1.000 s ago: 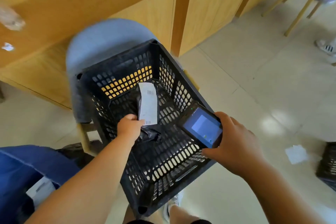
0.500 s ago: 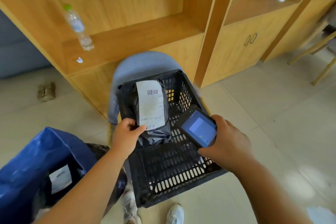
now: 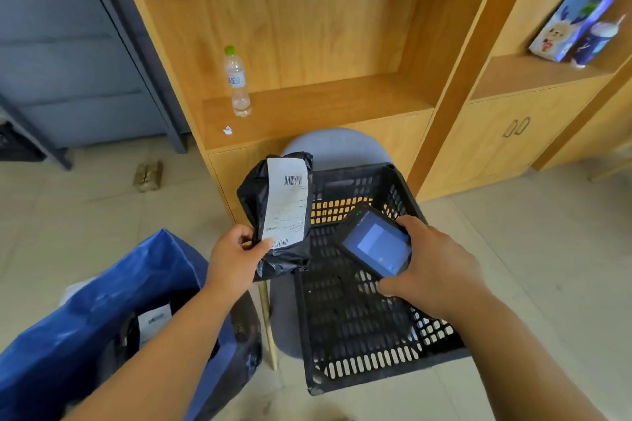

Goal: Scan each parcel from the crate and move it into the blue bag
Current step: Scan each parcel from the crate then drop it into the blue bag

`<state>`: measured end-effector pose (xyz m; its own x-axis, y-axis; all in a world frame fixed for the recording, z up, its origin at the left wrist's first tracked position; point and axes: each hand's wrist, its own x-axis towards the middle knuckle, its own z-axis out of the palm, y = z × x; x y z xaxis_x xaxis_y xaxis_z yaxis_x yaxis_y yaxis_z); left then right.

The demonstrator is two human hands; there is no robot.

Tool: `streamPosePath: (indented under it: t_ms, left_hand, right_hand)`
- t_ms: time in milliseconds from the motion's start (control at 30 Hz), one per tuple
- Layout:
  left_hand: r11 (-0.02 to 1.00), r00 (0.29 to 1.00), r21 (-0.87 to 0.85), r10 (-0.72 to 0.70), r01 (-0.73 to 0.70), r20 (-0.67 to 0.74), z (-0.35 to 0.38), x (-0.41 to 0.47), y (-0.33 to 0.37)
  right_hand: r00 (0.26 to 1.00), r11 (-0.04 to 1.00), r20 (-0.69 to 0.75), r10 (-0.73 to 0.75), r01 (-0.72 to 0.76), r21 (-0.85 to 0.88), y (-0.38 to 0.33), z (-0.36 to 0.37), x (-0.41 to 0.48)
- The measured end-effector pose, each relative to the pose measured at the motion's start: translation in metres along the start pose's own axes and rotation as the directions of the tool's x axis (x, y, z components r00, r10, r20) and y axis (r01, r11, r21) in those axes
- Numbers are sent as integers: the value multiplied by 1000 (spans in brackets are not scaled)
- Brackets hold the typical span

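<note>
My left hand [image 3: 236,258] grips the lower edge of a black plastic parcel [image 3: 254,202] with a white barcode label, holding it upright above the left rim of the black slatted crate [image 3: 355,328]. My right hand [image 3: 434,270] holds a handheld scanner [image 3: 374,243] over the crate, screen lit blue and facing up, just right of the parcel. The blue bag [image 3: 102,311] stands open at lower left, with a labelled parcel [image 3: 154,319] inside. The crate's floor shows no other parcel.
The crate rests on a grey chair [image 3: 328,145] in front of a wooden shelf unit [image 3: 307,102]. A water bottle [image 3: 236,82] stands on the shelf. A printed gift bag [image 3: 567,20] sits on the right shelf. A small brown packet [image 3: 147,176] lies on the tiled floor.
My left hand has lifted the parcel out of the crate, up and to the left over its rim. The scanner stays beside it. The view has tilted upward.
</note>
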<state>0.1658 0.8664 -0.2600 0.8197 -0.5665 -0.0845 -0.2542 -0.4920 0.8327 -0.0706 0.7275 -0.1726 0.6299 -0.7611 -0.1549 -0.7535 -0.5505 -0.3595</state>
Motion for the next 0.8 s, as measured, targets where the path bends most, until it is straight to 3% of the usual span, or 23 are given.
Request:
streamPosePath:
  t_ms: [400, 633, 800]
  left_hand:
    - [998, 1000, -48, -31, 31, -1, -40, -2, -26]
    - [963, 978, -173, -210, 206, -4, -84, -24, -85]
    - [926, 930, -98, -367, 366, 6, -124, -50, -161]
  right_hand:
    - [999, 999, 18, -31, 32, -14, -41, 10, -5]
    - [987, 989, 98, -128, 134, -64, -92, 39, 3]
    - [959, 969, 208, -193, 220, -115, -144, 80, 9]
